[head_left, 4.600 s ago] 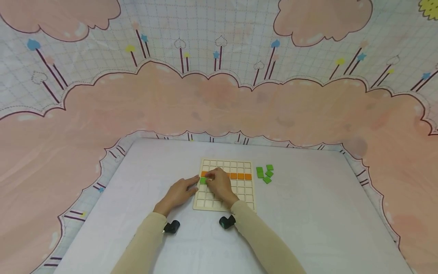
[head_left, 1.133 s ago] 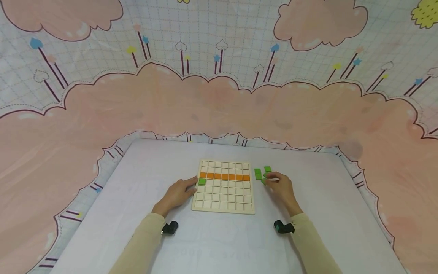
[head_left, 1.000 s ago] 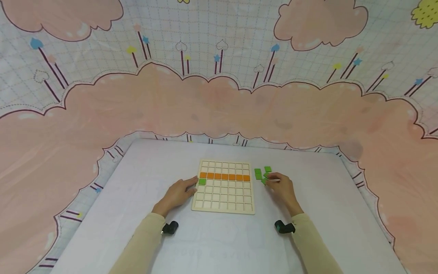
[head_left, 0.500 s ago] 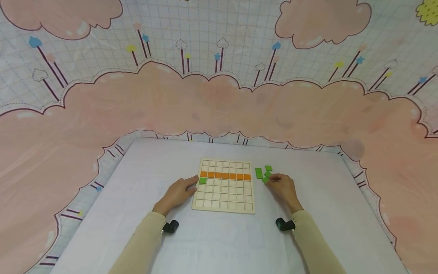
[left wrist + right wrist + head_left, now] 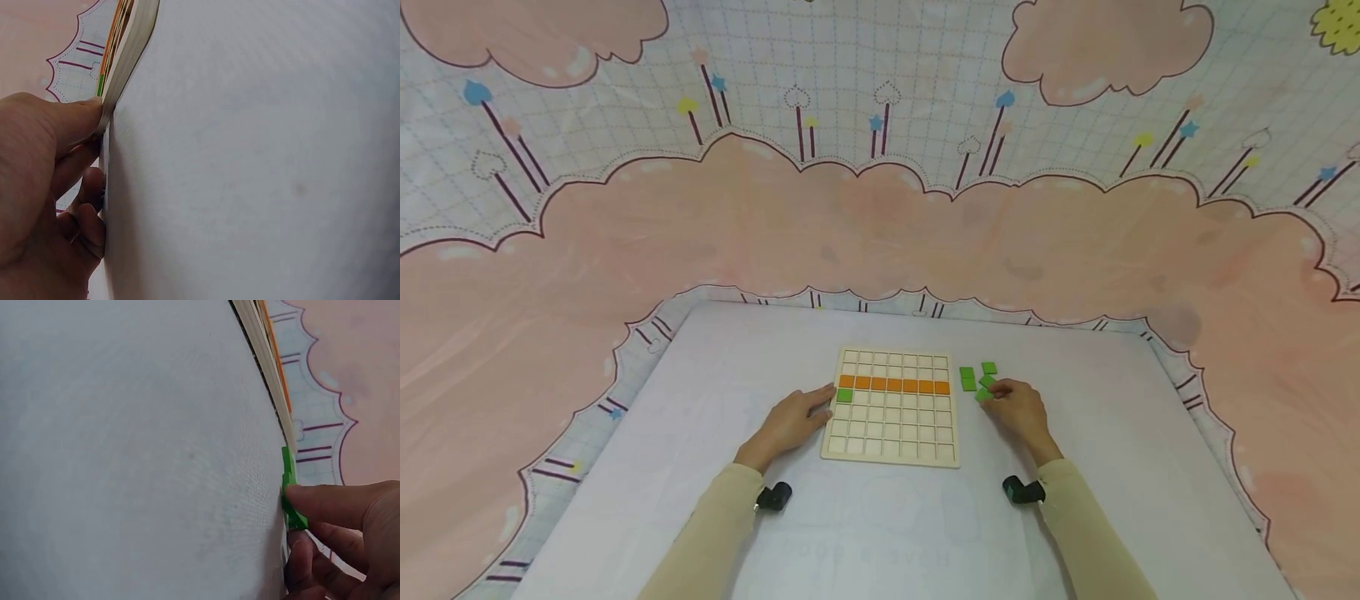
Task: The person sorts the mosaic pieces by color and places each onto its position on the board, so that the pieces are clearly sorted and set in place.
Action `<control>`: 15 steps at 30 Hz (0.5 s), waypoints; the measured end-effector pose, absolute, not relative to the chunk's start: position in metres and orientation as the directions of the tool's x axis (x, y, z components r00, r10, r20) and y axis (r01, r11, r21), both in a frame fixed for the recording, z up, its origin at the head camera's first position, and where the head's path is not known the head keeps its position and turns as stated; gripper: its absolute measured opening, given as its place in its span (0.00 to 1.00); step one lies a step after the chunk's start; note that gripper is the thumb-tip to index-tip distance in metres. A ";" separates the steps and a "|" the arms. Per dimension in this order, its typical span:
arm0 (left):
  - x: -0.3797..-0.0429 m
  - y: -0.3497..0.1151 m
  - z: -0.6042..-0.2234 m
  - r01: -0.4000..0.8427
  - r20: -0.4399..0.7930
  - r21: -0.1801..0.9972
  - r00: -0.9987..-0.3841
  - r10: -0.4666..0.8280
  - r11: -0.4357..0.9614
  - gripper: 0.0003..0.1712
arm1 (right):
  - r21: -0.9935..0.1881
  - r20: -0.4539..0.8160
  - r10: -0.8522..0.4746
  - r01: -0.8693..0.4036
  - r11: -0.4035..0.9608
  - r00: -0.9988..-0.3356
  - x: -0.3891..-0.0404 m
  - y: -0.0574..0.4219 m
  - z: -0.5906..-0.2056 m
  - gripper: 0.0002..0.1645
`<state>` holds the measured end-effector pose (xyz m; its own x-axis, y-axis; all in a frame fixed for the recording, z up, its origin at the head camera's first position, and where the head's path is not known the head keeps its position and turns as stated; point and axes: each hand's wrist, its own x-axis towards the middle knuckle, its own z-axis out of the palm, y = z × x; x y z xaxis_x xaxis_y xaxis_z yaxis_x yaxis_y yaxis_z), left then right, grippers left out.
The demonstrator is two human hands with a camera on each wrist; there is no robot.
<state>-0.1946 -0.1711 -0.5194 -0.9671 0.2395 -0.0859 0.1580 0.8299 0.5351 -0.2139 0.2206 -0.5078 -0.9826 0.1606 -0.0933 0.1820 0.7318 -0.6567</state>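
A pale wooden grid board (image 5: 891, 451) lies on the white table, with orange square tiles (image 5: 887, 385) filling one row. One green tile (image 5: 845, 395) sits in the leftmost cell of the row below. My left hand (image 5: 786, 427) touches the board's left edge with thumb and extended fingers; its thumb (image 5: 78, 119) meets the rim in the left wrist view. Right of the board, my right hand (image 5: 1021, 415) pinches a green tile (image 5: 983, 394) at the near side of a small group. In the right wrist view the thumb (image 5: 331, 501) partly covers this tilted tile (image 5: 296, 515).
Several loose green tiles (image 5: 967, 378) lie close to the board's right edge, near the right fingertips. Black wrist cameras (image 5: 775, 497) are worn at both sleeves. A patterned curtain (image 5: 880, 225) hangs around the back and sides of the table (image 5: 737, 342).
My right hand has gone from the board, where the green tile stays in its cell, rightward to the loose tiles, where it has closed on the nearest one. My left hand stays put.
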 end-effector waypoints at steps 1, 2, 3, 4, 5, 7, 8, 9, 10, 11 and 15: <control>-0.195 -0.171 -0.519 0.164 -0.080 0.533 -0.967 0.242 0.830 0.30 | -0.667 -0.082 0.157 0.171 0.726 -0.984 -0.214 0.221 -0.508 0.18; -0.195 -0.171 -0.519 0.163 -0.080 0.534 -0.967 0.241 0.830 0.30 | -0.680 -0.071 0.153 0.160 0.716 -0.986 -0.213 0.222 -0.508 0.17; -0.195 -0.171 -0.519 0.163 -0.078 0.533 -0.968 0.241 0.830 0.30 | -0.694 -0.061 0.152 0.151 0.703 -0.986 -0.213 0.223 -0.507 0.17; -0.195 -0.171 -0.519 0.163 -0.077 0.532 -0.968 0.239 0.831 0.30 | -0.708 -0.050 0.149 0.140 0.692 -0.988 -0.213 0.224 -0.508 0.16; -0.196 -0.171 -0.519 0.162 -0.077 0.530 -0.968 0.238 0.832 0.30 | -0.719 -0.042 0.146 0.131 0.682 -0.988 -0.213 0.225 -0.508 0.16; -0.196 -0.171 -0.518 0.164 -0.074 0.529 -0.968 0.238 0.833 0.29 | -0.740 -0.034 0.144 0.121 0.662 -0.989 -0.213 0.226 -0.509 0.15; -0.196 -0.171 -0.518 0.158 -0.080 0.532 -0.969 0.235 0.832 0.29 | -0.746 -0.033 0.144 0.120 0.655 -0.989 -0.213 0.227 -0.510 0.14; -0.195 -0.171 -0.518 0.153 -0.084 0.531 -0.969 0.232 0.833 0.30 | -0.749 -0.035 0.147 0.123 0.651 -0.989 -0.213 0.227 -0.510 0.14; -0.195 -0.171 -0.517 0.151 -0.088 0.532 -0.969 0.232 0.833 0.30 | -0.752 -0.037 0.147 0.125 0.647 -0.988 -0.213 0.227 -0.511 0.13; -0.195 -0.171 -0.517 0.152 -0.087 0.533 -0.969 0.233 0.832 0.30 | -0.755 -0.039 0.148 0.126 0.644 -0.988 -0.213 0.227 -0.511 0.13; -0.193 -0.171 -0.517 0.153 -0.088 0.536 -0.968 0.235 0.830 0.30 | -0.771 -0.059 0.152 0.142 0.621 -0.987 -0.211 0.224 -0.509 0.11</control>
<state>-0.1930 -0.1707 -0.5167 -0.9680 0.2352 -0.0877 0.1533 0.8305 0.5356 -0.2106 0.2241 -0.5086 -0.9867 0.1516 -0.0591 0.1416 0.6207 -0.7712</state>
